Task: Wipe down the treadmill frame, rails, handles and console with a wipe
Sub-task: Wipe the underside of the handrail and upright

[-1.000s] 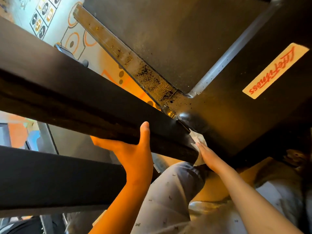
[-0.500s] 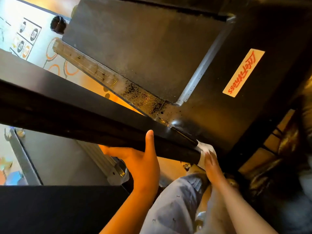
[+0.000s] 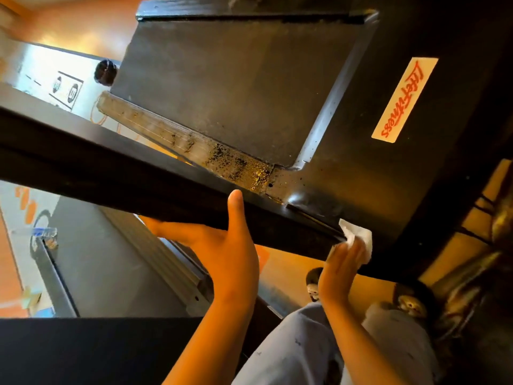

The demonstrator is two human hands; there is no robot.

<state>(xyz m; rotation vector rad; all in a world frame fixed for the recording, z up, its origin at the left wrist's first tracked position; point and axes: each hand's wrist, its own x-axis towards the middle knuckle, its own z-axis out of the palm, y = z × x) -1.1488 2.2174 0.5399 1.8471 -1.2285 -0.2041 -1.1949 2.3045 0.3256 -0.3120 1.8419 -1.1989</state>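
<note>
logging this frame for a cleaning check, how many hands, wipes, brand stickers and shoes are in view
hands: 2, left hand and right hand
wipe: 1
brand sticker: 1
shoes: 2
total: 6
</note>
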